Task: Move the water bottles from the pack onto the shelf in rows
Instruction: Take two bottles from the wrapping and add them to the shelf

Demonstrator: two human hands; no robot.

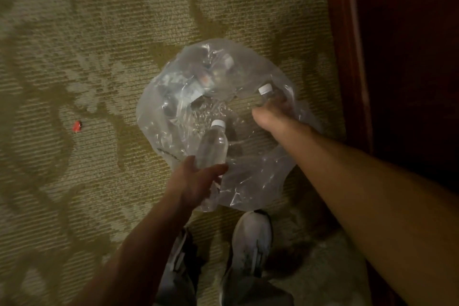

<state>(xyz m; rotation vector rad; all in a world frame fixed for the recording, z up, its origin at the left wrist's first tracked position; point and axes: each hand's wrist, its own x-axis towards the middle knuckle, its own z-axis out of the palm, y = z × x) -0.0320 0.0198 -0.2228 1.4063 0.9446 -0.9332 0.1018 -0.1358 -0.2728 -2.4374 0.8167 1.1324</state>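
lying on the patterned green carpet [99,32], a crumpled clear plastic pack [178,97] sits in the middle of the view, just far of the person's two white shoes [250,236]. the left hand [196,181] grasps a water bottle [212,146] low on its body, thumb on the right side and fingers wrapped round the left; the bottle tilts with its white cap [218,124] pointing far and slightly right, over the near part of the plastic. the right hand [270,114] is clenched around a second water bottle [267,95] at the right side of the pack, with only the bottle's shoulder and its white cap [265,88] showing past the fingers; this cap points far and a little left. the two held bottles are apart from each other, the right one farther away. under the film at the far side of the pack more bottles [213,69] show as blurred shapes with a pale cap, and how many there are i cannot tell. the plastic is wrinkled and loose, with glints along its folds. a small red scrap [77,126] lies on the carpet well to the left of the pack. along the right edge runs dark brown wood furniture [397,57], its face in deep shadow.
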